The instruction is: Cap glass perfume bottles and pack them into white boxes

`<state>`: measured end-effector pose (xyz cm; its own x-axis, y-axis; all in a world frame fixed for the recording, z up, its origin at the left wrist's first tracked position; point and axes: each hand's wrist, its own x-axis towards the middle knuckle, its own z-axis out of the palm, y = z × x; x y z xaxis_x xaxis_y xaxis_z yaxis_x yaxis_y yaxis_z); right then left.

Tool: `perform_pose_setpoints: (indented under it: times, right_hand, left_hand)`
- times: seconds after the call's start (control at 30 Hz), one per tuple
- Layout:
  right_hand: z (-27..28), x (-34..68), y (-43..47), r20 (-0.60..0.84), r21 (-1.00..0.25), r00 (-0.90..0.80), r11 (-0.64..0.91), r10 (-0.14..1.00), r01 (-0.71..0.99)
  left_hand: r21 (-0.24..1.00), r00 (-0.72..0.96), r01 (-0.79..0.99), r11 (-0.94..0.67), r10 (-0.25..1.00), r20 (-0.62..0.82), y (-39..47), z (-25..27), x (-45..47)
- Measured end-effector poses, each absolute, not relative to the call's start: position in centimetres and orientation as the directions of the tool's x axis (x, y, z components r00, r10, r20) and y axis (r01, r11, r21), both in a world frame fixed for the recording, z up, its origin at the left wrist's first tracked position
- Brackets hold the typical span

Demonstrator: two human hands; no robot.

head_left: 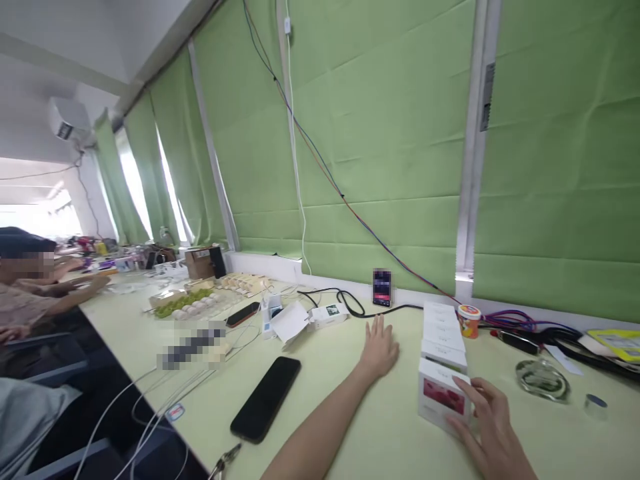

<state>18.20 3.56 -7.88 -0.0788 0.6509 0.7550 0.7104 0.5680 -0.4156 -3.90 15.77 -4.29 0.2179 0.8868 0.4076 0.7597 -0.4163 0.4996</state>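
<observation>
My left hand [380, 350] lies on the table with its fingers stretched out, holding nothing. Just beyond its fingertips a small phone [382, 288] stands upright with its screen lit, below the green curtain. My right hand [489, 423] grips the nearest white box [436, 407], which has a reddish picture on its front. Its index finger rests on the top edge and the thumb lies against the lower right part. Behind that box, more white boxes [443, 330] form a row running away from me.
A black phone [266, 400] lies left of my forearm. An opened white carton [291, 323] sits farther back. At right are an orange tub [469, 323], a glass ashtray [543, 381] and cables [520, 320]. Another person [30, 287] sits at far left.
</observation>
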Motion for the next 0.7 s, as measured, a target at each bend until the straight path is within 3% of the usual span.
perform_pose_setpoints:
  times: [0.23,0.33,0.43,0.53,0.7]
  right_hand:
    - [-7.3,17.9,4.6,0.764,-0.378,-0.036,0.493,0.644,0.784]
    - [-7.6,17.7,5.3,0.727,-0.470,-0.009,0.507,0.687,0.723]
    - [-7.9,17.5,5.8,0.568,-0.665,-0.003,0.462,0.823,0.586]
    - [-7.9,17.2,6.0,0.448,-0.774,-0.020,0.399,0.894,0.492]
    - [-7.3,17.0,5.6,0.402,-0.818,-0.026,0.372,0.915,0.439]
  left_hand:
    - [0.814,0.303,0.383,-0.437,0.892,0.336,9.2,-3.5,-1.7]
    - [0.922,0.442,-0.017,-0.386,0.824,0.353,7.9,-3.8,0.8]
    - [0.874,0.464,-0.422,-0.240,0.771,0.436,7.5,-3.9,2.6]
    - [0.848,0.417,-0.496,-0.186,0.806,0.420,7.5,-3.8,3.3]
    - [0.851,0.449,-0.521,-0.072,0.824,0.344,7.8,-3.4,3.1]
